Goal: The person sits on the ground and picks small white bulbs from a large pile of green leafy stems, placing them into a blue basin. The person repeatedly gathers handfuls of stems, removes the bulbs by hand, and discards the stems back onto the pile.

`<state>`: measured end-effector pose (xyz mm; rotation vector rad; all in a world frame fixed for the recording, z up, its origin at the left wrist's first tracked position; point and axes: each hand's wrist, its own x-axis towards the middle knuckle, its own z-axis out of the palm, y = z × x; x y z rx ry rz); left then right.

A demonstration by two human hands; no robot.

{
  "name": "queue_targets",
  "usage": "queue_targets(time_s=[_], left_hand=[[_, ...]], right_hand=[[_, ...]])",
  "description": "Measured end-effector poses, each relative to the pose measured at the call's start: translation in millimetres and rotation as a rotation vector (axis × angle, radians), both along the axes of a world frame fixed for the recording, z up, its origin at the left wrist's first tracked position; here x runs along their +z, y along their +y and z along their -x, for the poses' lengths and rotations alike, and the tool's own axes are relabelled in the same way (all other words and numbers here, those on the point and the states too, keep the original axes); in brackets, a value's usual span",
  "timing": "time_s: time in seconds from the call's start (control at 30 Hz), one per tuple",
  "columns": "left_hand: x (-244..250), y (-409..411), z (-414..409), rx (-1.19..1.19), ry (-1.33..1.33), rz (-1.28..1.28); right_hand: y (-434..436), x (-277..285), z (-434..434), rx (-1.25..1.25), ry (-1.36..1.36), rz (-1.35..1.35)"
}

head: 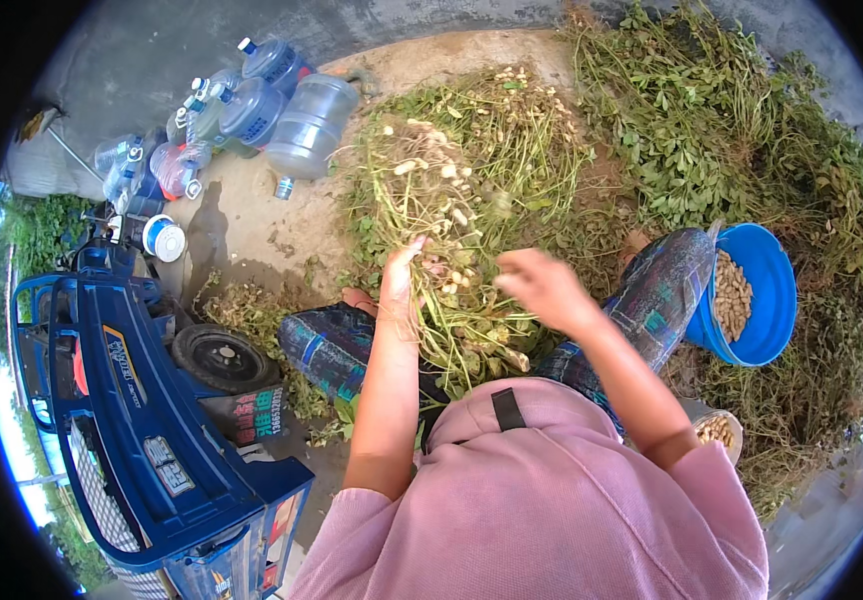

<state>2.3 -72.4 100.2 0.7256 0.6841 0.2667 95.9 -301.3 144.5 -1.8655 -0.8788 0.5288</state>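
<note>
A bunch of uprooted peanut plants (420,187), with pale pods among its roots, lies across my lap and reaches away from me. My left hand (404,266) is closed around its stems near the roots. To the right of the bunch is my right hand (536,285), blurred and with bent fingers; whether a pod is in it cannot be made out. Beyond the bunch, more peanut plants (521,135) lie on the ground with pods showing. A blue plastic bucket (776,300) holding picked peanuts (731,296) stands beside my right knee.
A second bucket (731,439) with peanuts is near my right elbow. Leafy peanut plants (671,127) are heaped along the right. Large plastic water bottles (311,124) and a white tub (165,238) stand at the left, near the wall. A blue cargo tricycle (139,405) is parked at my left.
</note>
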Motion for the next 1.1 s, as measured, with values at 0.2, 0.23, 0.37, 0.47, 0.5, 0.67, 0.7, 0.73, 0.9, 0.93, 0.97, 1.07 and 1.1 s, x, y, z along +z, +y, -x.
queue_targets(time_s=[0.2,0.23,0.37,0.47,0.5,0.67,0.7,0.73,0.9,0.93,0.97,1.07,1.1], left_hand=[[11.7,-10.5,1.3,-0.023,0.15,-0.143],[12.9,-9.0,3.1,-0.025,0.186,-0.178],[-10.9,5.8,8.7,0.024,0.269,-0.259],[9.9,-15.6,-9.5,-0.026,0.187,-0.361],[3.5,-8.4,-7.6,-0.028,0.199,-0.296],[-33.3,32.9,3.2,0.092,0.204,-0.114],[-42.2,37.5,9.8,0.104,0.179,-0.065],[-41.3,34.3,8.8,0.101,0.163,-0.119],[-28.8,18.0,1.7,0.012,0.165,-0.339],[-24.8,14.3,0.4,0.014,0.18,-0.357],[-20.7,10.7,-1.4,0.015,0.194,-0.374],[-6.6,0.0,-0.9,0.023,0.207,-0.369],[-4.6,-1.4,0.1,0.028,0.205,-0.359]], right_hand=[[56.4,-32.7,24.5,0.142,-0.229,-0.034],[54.7,-30.8,26.8,0.121,-0.192,-0.058],[40.1,-20.9,30.7,-0.085,0.107,-0.222],[32.3,-39.0,18.5,-0.084,0.866,-0.268],[29.7,-29.6,24.6,0.077,0.865,-0.222],[1.3,35.3,46.6,0.525,1.014,-0.134],[4.0,26.6,43.8,0.396,1.092,-0.164],[9.4,21.6,37.9,0.272,1.137,-0.184],[59.0,-37.4,37.2,0.063,0.531,0.006],[67.9,-37.2,38.5,0.056,0.424,0.047],[75.7,-36.6,38.9,0.048,0.318,0.088],[79.6,-30.9,36.0,0.014,0.152,0.197],[78.8,-25.1,34.3,0.001,0.12,0.23]])
